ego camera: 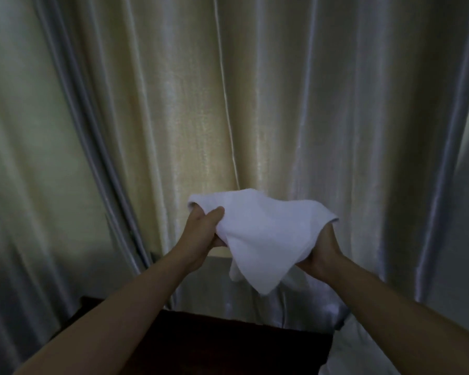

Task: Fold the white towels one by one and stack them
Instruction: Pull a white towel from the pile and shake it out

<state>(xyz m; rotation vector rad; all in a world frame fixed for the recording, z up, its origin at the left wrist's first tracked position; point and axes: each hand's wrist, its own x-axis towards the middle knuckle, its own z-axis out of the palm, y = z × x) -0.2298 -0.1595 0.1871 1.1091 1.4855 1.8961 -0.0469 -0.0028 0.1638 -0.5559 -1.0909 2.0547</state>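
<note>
A small white towel [260, 234] hangs in the air between both hands, in front of the curtain, with a loose corner drooping down at the middle. My left hand [201, 234] pinches its left edge, thumb on top. My right hand [322, 253] grips the right side from beneath, its fingers mostly hidden by the cloth. Both arms are stretched forward. No other towels or stack can be made out with certainty.
A shiny cream and grey curtain [228, 104] fills the background. Below the hands a dark brown table surface [228, 345] shows. Something white [363, 347] lies at the table's right edge, too dim to identify.
</note>
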